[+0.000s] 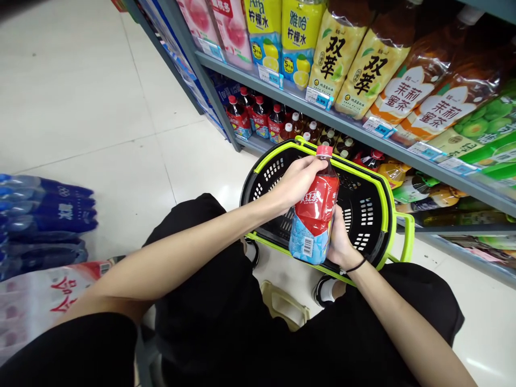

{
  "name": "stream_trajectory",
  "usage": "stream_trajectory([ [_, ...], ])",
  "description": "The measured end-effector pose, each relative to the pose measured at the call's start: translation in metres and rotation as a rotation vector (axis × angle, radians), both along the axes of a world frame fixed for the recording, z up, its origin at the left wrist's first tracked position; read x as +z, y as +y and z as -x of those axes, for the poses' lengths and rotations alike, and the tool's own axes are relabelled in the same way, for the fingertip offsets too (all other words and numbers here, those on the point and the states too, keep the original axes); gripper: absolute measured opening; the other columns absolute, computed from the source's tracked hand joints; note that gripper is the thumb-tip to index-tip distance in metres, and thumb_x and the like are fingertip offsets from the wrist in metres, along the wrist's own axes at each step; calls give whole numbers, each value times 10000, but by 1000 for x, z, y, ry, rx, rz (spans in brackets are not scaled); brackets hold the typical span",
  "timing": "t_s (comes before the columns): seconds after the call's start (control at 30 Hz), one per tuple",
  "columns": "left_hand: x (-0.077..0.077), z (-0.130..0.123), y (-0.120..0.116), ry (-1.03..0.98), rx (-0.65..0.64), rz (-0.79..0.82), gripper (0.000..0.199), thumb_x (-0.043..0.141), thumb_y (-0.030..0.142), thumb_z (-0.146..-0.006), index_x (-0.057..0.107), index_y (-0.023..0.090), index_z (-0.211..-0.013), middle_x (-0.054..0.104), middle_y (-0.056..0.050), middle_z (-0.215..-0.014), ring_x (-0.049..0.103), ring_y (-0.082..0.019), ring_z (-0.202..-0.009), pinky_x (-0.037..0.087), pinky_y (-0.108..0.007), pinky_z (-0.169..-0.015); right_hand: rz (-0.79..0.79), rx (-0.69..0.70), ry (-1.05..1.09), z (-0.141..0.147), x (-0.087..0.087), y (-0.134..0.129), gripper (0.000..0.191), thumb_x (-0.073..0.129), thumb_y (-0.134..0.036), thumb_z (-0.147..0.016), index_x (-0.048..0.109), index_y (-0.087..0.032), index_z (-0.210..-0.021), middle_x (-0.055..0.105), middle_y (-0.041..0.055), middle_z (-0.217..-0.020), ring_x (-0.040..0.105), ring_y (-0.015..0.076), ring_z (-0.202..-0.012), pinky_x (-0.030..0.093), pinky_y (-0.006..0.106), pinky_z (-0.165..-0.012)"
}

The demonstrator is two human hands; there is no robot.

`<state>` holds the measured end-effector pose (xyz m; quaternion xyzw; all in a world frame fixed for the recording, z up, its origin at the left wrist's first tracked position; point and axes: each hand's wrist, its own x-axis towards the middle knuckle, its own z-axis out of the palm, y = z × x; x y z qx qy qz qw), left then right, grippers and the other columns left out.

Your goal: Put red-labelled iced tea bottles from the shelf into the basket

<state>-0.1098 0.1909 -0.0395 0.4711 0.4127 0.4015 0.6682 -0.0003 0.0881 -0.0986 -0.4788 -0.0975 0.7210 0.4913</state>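
Observation:
A drink bottle with a red cap and a red-and-blue label is held in both hands, slightly tilted, above a black shopping basket with a lime-green rim and handles. My left hand grips its neck and upper side just under the cap. Around the lower right side wraps my right hand, its fingers partly hidden behind the bottle. Through the visible part of the basket only its black slotted walls and bottom show; the bottle and hands cover the middle.
Beyond the basket runs a store shelf with large drink bottles above and smaller red-capped bottles below. Wrapped packs of blue water bottles and a white-and-red pack stand on the left. A beige stool-like object shows between my legs.

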Motion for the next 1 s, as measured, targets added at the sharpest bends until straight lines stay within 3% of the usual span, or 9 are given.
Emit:
stream_trajectory([
  [0.1,-1,1,1,-24,-36,71,217,687,392,-865,650,183,-820,681,-75,-779,643,-217,-745,527,-336,-716,0,13,0,0,-1,-1,661,629,-851,-819,742,-251,-1074,820,59,-1160,713,330,-1252,606,481,-1058],
  [0.33,3,2,3,-76,-79,29,238,712,381,-820,587,190,-755,613,-55,-755,611,-202,-759,516,-340,-772,-15,-22,17,-2,0,-3,669,568,-829,-889,748,-253,-1179,818,57,-1167,722,324,-1240,601,493,-1075],
  [0.77,2,1,5,-67,-61,81,210,732,355,-807,641,171,-760,671,-70,-788,565,-155,-642,461,-292,-615,1,-22,48,-1,4,-3,620,557,-771,-924,755,-247,-1189,816,63,-1181,720,324,-1251,594,495,-1088],
  [0.9,8,5,2,-116,-179,47,290,800,377,-812,733,166,-998,732,-69,-906,655,-172,-741,528,-301,-699,-27,-62,37,-3,7,-3,654,532,-796,-912,757,-240,-1169,816,77,-1160,709,339,-1267,598,518,-1075],
  [1.0,12,8,-3,-136,-278,-13,662,903,371,-760,677,178,-1352,768,-111,-1155,732,-249,-996,595,-367,-882,-72,-116,109,-5,9,-4,629,603,-795,-880,758,-245,-1144,818,76,-1131,716,351,-1238,613,516,-1045],
])
